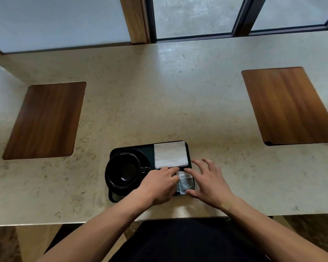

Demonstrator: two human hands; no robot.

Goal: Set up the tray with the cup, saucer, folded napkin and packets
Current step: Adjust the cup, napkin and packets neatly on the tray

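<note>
Fingers (173, 168) seemingly flat on packets (187, 181)

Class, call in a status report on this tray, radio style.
Both hands on the packets, fingers straight. Cup, saucer, napkin on tray. Nothing in the way.

Both forearms bare to the frame's lower edge; no sleeves, watch or rings visible on the left hand (159, 183) or the right hand (209, 183). Small adhesive bandage (228, 206) stuck across the right wrist. Dark, plain garment (187, 241) covers the lap at bottom centre; no markings discernible.
</note>
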